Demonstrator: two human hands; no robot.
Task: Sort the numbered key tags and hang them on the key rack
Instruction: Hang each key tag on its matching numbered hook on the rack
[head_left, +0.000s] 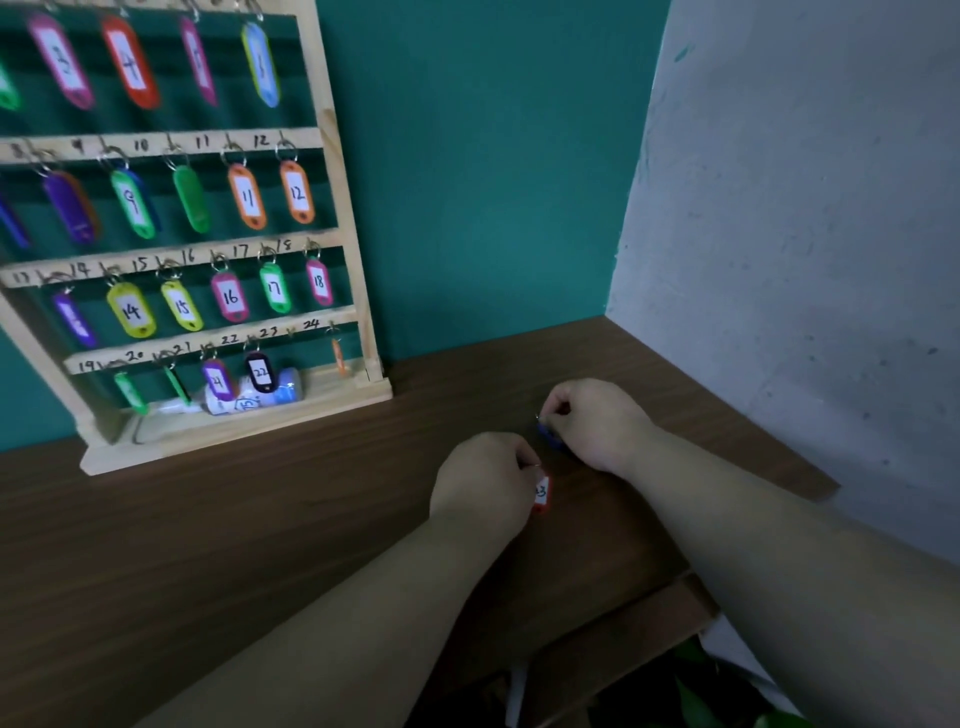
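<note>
The red key tag (541, 493), its white label reading 23, hangs just below the curled fingertips of the left hand (485, 480), which pinch it at its ring end so that the tag dangles close over the table (260, 519). Just up and to the right of that pinch, a blue key tag (550, 436) is held in the same way by the right hand (597, 423), thumb and fingers closed on its ring end, with only a sliver of blue showing under the knuckles. The two hands are near each other, not touching, and both forearms reach in from the lower edge of the view. Well to the left of both grips and farther back, the wooden key rack (332, 171) stands on the table against a teal wall (493, 182), its numbered rows hung with coloured tags; a black tag marked 22 (261, 372) hangs in the bottom row. A small white bottle (260, 397) lies in the rack's base tray. To the right of the hands rises a grey wall (805, 234).
</note>
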